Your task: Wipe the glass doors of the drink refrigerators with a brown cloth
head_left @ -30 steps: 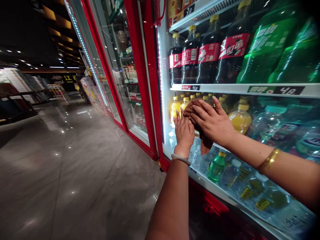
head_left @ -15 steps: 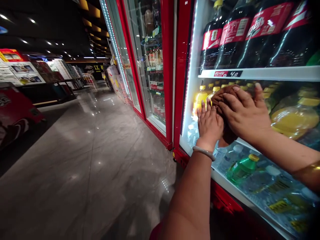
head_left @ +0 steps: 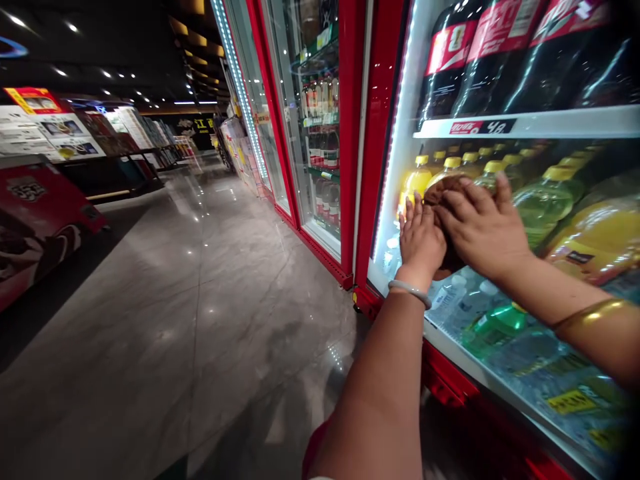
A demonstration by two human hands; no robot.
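My left hand (head_left: 421, 235), a grey bangle at its wrist, lies with stretched fingers against the glass door of a red-framed drinks fridge (head_left: 383, 120). Its thumb side touches a crumpled brown cloth (head_left: 447, 189). From the right, my right hand (head_left: 487, 230) presses over this cloth, its fingers spread across it and a gold bangle on the forearm. The right thumb and palm are hidden. Behind the glass, yellow-capped drink bottles (head_left: 543, 200) stand near the hands. Large cola bottles (head_left: 450, 63) fill the shelf above.
A white shelf edge (head_left: 540, 125) carries a price label. Lower down lie a green bottle (head_left: 500, 327) and clear bottles. More glass-door fridges (head_left: 320, 153) line the left side. Grey shiny floor (head_left: 165, 320) stretches away, with a red chest cabinet (head_left: 45, 220) at far left.
The view has shifted so that the fridge contents sit differently in it. Both hands and the cloth have moved down the glass relative to the shelf edge, still close together.
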